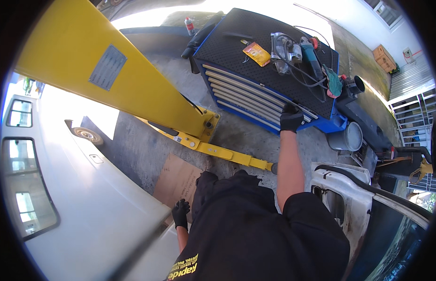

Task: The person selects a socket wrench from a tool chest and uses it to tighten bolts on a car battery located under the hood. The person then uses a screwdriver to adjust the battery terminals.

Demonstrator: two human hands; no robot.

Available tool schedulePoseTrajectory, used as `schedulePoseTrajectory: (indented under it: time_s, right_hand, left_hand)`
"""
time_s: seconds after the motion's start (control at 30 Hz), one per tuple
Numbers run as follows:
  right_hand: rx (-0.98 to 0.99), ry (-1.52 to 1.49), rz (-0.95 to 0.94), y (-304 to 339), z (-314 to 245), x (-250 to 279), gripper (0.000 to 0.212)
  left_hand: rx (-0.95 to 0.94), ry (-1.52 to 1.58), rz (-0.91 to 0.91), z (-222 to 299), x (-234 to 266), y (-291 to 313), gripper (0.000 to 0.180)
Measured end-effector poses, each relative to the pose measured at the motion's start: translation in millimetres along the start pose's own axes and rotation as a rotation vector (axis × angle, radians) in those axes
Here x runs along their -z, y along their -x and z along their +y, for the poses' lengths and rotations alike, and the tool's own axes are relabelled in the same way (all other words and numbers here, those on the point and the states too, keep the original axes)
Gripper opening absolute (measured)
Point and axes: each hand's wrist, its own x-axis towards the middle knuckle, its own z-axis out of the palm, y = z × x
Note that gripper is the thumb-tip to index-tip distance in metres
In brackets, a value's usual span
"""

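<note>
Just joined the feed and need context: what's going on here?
A person in black gloves stands at a blue tool cabinet. Their right hand is at the right end of its drawer fronts; whether it grips a handle is hard to tell. The left hand hangs low near a white vehicle, with nothing visible in it. On the cabinet's top lie a teal power tool and a yellow packet.

Blue tool chest (246, 96), black dotted top (236, 46); grinder (311, 59) seemingly teal.
</note>
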Motion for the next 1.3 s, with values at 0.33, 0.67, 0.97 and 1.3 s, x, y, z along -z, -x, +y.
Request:
schedulePoseTrajectory:
  time_s: [0.33, 0.67, 0.97, 1.3]
  right_hand:
    - [-0.07, 0.411, 0.053, 107, -13, 8, 0.044]
    - [-0.478, 1.17, 0.073, 250, -53, 53, 0.072]
    - [-0.5, 1.586, -0.284, 285, -80, 15, 0.055]
    - [0.791, 2.118, -0.431, 107, -81, -19, 0.032]
  left_hand:
    - [-0.291, -0.172, -0.242, 150, -107, -57, 0.036]
    - [-1.417, -0.712, -0.552, 262, -322, -26, 0.033]
    - [-1.358, -1.116, -0.59, 216, -324, -7, 0.069]
    - [-1.296, -1.196, -0.623, 198, -274, 6, 0.07]
